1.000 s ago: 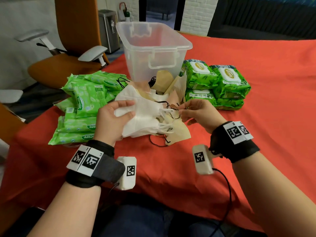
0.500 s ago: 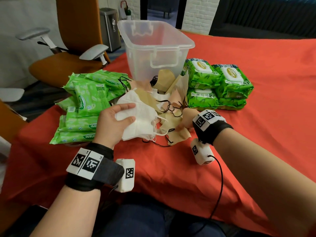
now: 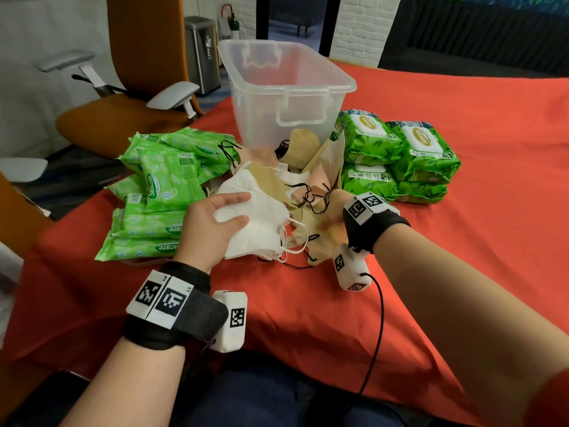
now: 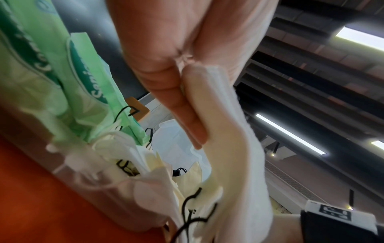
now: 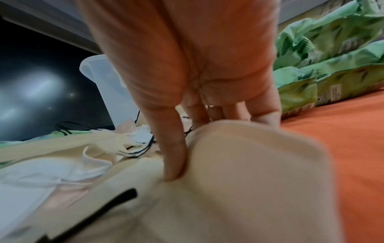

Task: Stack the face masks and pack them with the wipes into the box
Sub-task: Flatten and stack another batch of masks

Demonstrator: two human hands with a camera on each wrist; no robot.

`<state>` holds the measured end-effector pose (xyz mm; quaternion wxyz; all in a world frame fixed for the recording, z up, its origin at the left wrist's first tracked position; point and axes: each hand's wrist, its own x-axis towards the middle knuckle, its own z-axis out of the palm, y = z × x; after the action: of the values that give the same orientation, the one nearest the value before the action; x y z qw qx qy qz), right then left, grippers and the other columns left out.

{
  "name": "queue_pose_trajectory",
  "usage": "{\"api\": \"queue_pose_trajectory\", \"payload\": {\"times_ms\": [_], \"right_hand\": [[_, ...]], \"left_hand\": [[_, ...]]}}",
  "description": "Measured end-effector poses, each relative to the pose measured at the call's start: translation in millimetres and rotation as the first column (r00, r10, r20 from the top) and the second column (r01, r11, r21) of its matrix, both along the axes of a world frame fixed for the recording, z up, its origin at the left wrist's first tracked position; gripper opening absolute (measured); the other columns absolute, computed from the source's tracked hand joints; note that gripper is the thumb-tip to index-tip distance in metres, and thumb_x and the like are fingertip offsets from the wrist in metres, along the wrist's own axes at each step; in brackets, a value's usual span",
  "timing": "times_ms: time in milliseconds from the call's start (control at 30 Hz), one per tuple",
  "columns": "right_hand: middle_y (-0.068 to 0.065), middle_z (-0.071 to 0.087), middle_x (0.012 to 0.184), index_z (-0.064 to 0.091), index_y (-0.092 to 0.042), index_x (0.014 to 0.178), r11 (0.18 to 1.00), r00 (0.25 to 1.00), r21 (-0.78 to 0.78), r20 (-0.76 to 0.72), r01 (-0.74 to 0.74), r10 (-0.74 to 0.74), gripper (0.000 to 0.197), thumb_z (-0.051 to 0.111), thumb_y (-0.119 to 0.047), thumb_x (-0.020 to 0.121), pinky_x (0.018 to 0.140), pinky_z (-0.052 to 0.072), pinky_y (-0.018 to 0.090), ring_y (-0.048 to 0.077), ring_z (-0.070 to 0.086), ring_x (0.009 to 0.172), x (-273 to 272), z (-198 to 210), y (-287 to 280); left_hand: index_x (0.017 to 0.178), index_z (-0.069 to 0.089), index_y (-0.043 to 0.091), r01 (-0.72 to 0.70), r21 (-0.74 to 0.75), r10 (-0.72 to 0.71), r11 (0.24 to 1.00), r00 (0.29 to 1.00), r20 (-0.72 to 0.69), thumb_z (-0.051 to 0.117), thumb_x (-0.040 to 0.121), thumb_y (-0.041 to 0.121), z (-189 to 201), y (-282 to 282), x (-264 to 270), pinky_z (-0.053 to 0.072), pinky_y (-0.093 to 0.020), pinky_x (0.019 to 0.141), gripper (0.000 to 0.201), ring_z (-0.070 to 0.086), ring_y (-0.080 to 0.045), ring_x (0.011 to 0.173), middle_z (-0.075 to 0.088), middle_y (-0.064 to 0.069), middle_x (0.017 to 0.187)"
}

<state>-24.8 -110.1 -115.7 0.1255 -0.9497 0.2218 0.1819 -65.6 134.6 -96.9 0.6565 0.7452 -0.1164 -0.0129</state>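
Right hand (image 3: 334, 208) now deep in loose mask pile (image 3: 311, 192), up off it a second ago. Fingers (image 5: 176, 157) pinch beige mask (image 5: 239, 172). Left hand (image 3: 212, 226) unchanged, thumb and fingers clamping white mask stack (image 3: 258, 229) on table (image 3: 462, 241). Box (image 3: 286, 90) behind pile, wipes packs (image 3: 160, 192) alongside. Advice: lift one mask only, shake ear loops free, lay edges flush on stack.

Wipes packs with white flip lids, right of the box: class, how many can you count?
4: two on top, left and right, and two beneath them, left and right. More may be hidden behind.
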Motion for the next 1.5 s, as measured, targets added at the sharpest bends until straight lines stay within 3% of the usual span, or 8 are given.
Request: {"api": "queue_pose_trajectory", "payload": {"times_ms": [233,467,667,800,933,1033,1167,1500], "right_hand": [[0.007,0.054,0.077,0.061,-0.004,0.087,0.988,0.959,0.094,0.242,0.127,-0.146,0.024,0.075,-0.017,0.074,0.059,0.039,0.028,0.019,0.051,0.079,-19.1,43.4,7.6],[0.000,0.050,0.075,0.054,-0.008,0.101,0.959,0.671,0.262,0.731,-0.105,-0.126,0.034,0.067,-0.002,0.070,0.054,0.030,0.020,0.017,0.045,0.067,-53.9,93.6,38.5],[-0.003,0.059,0.078,0.038,-0.017,0.105,0.801,0.749,0.397,0.656,-0.448,0.094,0.036,0.062,-0.006,0.081,0.060,0.045,0.027,0.016,0.055,0.058,-77.0,75.3,79.5],[0.015,0.063,0.084,0.030,-0.010,0.131,0.628,0.827,0.668,0.558,-0.399,-0.068,0.043,0.039,0.001,0.091,0.060,0.047,0.022,0.022,0.057,0.063,-75.8,74.2,76.1],[0.009,0.056,0.069,0.029,-0.013,0.139,0.675,0.830,0.665,0.540,-0.320,-0.139,0.060,0.053,0.001,0.086,0.058,0.044,0.031,0.018,0.052,0.054,-63.6,71.8,64.7],[-0.007,0.045,0.070,0.053,-0.021,0.121,0.825,0.777,0.440,0.630,-0.354,-0.002,0.051,0.075,-0.019,0.075,0.068,0.040,0.028,0.006,0.044,0.061,-58.0,75.9,56.0],[-0.003,0.055,0.071,0.057,-0.030,0.062,0.809,0.642,0.449,0.757,-0.379,-0.120,0.027,0.081,-0.018,0.067,0.069,0.040,0.027,0.009,0.050,0.066,-55.9,78.4,51.0],[0.017,0.054,0.080,0.042,-0.017,0.072,0.715,0.614,0.597,0.731,-0.363,-0.298,0.019,0.058,-0.025,0.067,0.079,0.046,0.054,0.023,0.050,0.077,-51.4,64.2,52.7]], "left_hand": [[0.094,0.066,0.032,0.024,0.036,-0.022,0.999,0.999,-0.047,0.061,0.083,-0.002,-5.6,-2.8,6.8,0.043,-0.046,0.103,0.037,0.058,-0.021,0.112,0.064,-0.006,0.117],[0.103,0.068,0.019,0.070,-0.034,-0.072,0.997,0.994,-0.085,0.062,0.088,0.020,1.5,-25.6,1.0,0.042,-0.038,0.104,0.016,0.060,-0.016,0.109,0.067,-0.001,0.110],[0.091,0.071,0.015,0.135,-0.401,-0.224,0.906,0.957,-0.184,0.058,0.076,0.041,13.4,-38.0,-5.9,0.052,-0.036,0.086,0.033,0.067,-0.023,0.093,0.072,-0.011,0.098],[0.085,0.069,0.014,0.110,-0.296,-0.156,0.949,0.979,-0.134,0.067,0.079,0.014,4.5,-32.9,-3.0,0.050,-0.035,0.080,0.006,0.067,-0.017,0.080,0.073,-0.001,0.081],[0.089,0.067,0.020,0.212,-0.151,-0.224,0.966,0.972,-0.069,0.065,0.071,0.004,-1.3,-29.4,-3.8,0.051,-0.039,0.089,0.024,0.066,-0.013,0.084,0.073,0.007,0.084],[0.092,0.066,0.019,0.249,-0.120,-0.255,0.961,0.966,-0.037,0.063,0.079,-0.010,0.1,-28.8,-4.7,0.051,-0.040,0.092,0.032,0.066,-0.015,0.088,0.072,0.008,0.087],[0.102,0.057,0.023,0.279,-0.171,-0.281,0.945,0.960,0.018,0.056,0.079,-0.020,4.1,-28.2,-5.2,0.052,-0.023,0.084,0.049,0.064,0.000,0.085,0.072,0.018,0.085],[0.099,0.062,0.014,0.286,-0.194,-0.291,0.938,0.957,0.000,0.059,0.078,-0.015,5.1,-25.8,-3.1,0.054,-0.020,0.078,0.036,0.066,-0.003,0.081,0.072,0.013,0.082]]}}
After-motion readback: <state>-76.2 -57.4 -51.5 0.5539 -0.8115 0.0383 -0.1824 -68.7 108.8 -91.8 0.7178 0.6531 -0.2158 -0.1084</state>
